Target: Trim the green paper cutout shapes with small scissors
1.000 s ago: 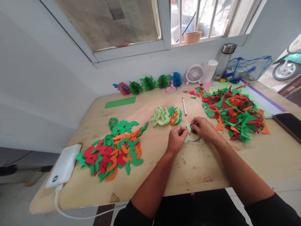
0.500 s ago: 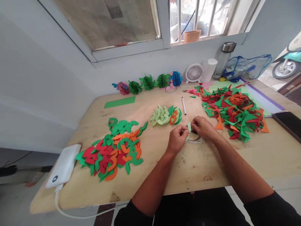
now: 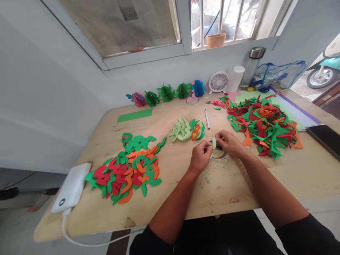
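My left hand (image 3: pixel 201 156) is closed in a pinch on a small light green paper piece (image 3: pixel 214 142). Right beside the paper's upper edge, my right hand (image 3: pixel 228 143) is also pinched, but what sits between its fingertips is too small to make out. Under both hands a roll of tape (image 3: pixel 221 157) lies flat on the wooden table (image 3: pixel 180 191), partly covered by them. Just beyond the left hand are light green paper cutouts (image 3: pixel 182 130), beside a small stack of green cutouts with an orange one (image 3: pixel 196 131) on top.
Red, orange and green cutouts (image 3: pixel 127 170) spread on the left, near a white power bank (image 3: pixel 71 187). Paper scraps (image 3: pixel 265 124) heap on the right by a phone (image 3: pixel 325 138). A pen (image 3: pixel 207 119), paper ornaments (image 3: pixel 166 92), fan (image 3: pixel 219 82) and bottle (image 3: pixel 252 67) stand or lie farther back.
Both hands stay almost in place over the tape roll, with only a slight shift of the fingers and the light green paper. The view has moved very slightly.
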Available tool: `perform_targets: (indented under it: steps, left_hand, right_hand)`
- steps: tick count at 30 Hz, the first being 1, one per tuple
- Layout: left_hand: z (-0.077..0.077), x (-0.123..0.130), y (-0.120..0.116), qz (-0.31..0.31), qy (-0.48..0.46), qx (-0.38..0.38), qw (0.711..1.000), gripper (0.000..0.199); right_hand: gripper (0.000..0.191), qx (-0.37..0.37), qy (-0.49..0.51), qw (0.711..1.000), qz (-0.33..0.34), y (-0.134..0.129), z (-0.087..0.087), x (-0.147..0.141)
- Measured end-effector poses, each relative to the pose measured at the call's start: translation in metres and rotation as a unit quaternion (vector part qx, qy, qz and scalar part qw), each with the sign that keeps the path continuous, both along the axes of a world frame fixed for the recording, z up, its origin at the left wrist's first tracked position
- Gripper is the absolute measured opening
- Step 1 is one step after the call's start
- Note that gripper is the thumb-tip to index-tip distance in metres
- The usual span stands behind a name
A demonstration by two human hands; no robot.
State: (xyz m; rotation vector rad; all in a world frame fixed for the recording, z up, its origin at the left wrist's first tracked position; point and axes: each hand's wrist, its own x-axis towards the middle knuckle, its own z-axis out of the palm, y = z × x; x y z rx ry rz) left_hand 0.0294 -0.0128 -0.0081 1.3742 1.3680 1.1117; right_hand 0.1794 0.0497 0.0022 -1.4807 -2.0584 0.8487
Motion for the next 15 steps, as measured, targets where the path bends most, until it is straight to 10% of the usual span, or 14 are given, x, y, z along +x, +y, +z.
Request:
perform_targets:
  steps: [15]
  left_hand:
    - [-0.0002, 0.0018, -0.0015, 0.013, -0.023, 0.004, 1.0, 0.013]
  right_hand:
    - [0.018, 0.051, -0.072, 0.995, 0.041, 0.0089, 0.0029, 0.0088]
